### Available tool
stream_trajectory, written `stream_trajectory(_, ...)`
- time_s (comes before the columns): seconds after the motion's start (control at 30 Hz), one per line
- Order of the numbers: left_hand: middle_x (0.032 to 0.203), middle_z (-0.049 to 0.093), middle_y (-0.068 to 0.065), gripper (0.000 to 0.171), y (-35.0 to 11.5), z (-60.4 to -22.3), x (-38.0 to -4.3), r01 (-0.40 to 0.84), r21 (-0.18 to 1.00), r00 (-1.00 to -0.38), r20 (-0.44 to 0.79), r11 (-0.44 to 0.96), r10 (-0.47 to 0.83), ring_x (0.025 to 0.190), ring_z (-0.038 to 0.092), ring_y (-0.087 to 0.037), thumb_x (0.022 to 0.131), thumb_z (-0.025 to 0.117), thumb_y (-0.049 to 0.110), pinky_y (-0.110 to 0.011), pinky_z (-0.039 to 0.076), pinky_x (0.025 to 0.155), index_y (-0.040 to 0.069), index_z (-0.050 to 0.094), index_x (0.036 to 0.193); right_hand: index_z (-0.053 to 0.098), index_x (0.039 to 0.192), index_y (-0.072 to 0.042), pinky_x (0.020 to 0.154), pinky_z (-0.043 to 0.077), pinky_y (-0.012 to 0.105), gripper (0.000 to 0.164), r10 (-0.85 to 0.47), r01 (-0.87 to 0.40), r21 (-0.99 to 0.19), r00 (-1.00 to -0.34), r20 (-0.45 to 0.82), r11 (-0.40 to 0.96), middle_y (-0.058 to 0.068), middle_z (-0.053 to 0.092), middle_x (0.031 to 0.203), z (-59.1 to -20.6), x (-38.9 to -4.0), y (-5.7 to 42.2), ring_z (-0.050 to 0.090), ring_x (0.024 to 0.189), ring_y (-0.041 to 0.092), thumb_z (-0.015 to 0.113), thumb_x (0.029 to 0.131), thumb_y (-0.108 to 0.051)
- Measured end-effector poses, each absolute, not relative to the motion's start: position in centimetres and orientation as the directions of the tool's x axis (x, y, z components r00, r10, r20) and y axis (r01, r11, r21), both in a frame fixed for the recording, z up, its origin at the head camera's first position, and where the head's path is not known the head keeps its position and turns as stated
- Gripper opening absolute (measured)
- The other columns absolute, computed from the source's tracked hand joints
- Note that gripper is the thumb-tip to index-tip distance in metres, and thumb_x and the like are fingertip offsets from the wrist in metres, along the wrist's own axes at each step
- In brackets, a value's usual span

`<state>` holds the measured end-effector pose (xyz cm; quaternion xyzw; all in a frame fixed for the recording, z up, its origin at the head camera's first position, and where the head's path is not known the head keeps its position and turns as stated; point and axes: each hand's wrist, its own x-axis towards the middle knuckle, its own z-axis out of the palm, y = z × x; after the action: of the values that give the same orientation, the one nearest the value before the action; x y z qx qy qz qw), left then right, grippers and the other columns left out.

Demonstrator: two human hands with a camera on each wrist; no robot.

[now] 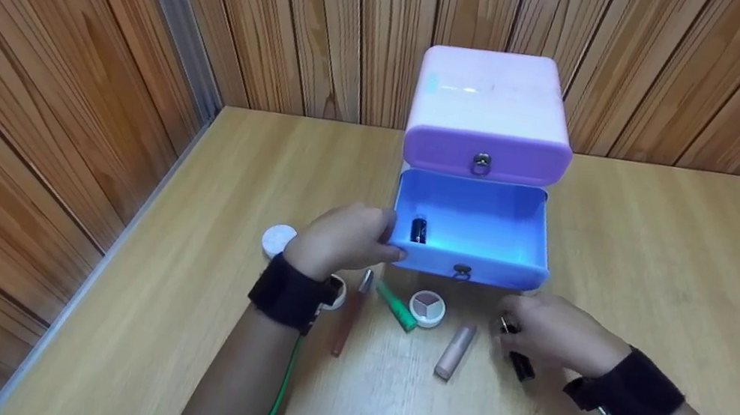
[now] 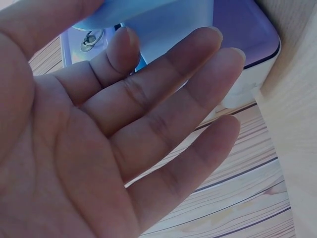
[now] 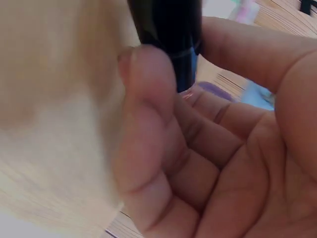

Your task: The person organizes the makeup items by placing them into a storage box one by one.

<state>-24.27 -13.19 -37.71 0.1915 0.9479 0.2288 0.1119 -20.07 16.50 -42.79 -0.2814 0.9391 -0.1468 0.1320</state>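
Observation:
A small purple drawer cabinet stands at the back with its lower blue drawer pulled out. My left hand grips the drawer's front left corner, thumb on the front face; its other fingers extend loosely beside the drawer in the left wrist view. Inside the drawer, near its left side, is a small black container. To the right and in front of the drawer, my right hand pinches a black cosmetic tube between thumb and fingers, low over the table. The fingers partly cover the tube in the head view.
On the table before the drawer lie a reddish-brown tube, a green tube, a round eyeshadow pot and a pale pink tube. A white round lid and another round pot sit partly behind my left wrist.

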Motion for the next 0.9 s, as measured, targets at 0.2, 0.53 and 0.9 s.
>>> stream_trajectory(0.2,0.084,0.064,-0.001,0.029,-13.3,-37.7,-24.3,0.325,0.470,-0.898,-0.117,0.820,0.424,0.072,0.058,-0.017,0.089,0.071,0.033,-0.031,0.046,0.061,0.009,0.064,0.104,0.064,0.113,-0.011,0.058,0.048,0.034,0.026,-0.558,-0.349,-0.598,-0.804,-0.204,0.722,-0.002,0.062,0.084,-39.7,-19.9,16.0,0.059,0.067,0.014,0.069,0.091,-0.024)
stream_trajectory(0.53,0.081,0.062,-0.002,0.026,-13.4,-37.8,-24.3,0.318,0.466,-0.900,-0.126,0.826,0.417,0.071,0.056,-0.018,0.089,0.071,0.033,-0.032,0.045,0.060,0.011,0.061,0.097,0.061,0.123,-0.016,0.069,0.050,0.037,0.034,-0.575,-0.365,-0.685,-0.812,-0.097,0.631,-0.006,0.067,0.089,-38.2,-19.9,15.1,0.062,0.080,0.015,0.067,0.093,-0.033)
stream_trajectory(0.9,0.082,0.063,-0.002,0.027,-13.3,-37.8,-24.3,0.318,0.471,-0.897,-0.132,0.823,0.422,0.070,0.057,-0.018,0.090,0.071,0.035,-0.032,0.046,0.059,0.011,0.062,0.099,0.058,0.125,-0.012,0.072,0.053,0.041,0.036,-0.519,-0.330,-0.780,-0.855,0.008,0.531,0.002,0.070,0.091,-36.5,-21.1,13.4,0.066,0.083,0.021,0.066,0.094,-0.028)
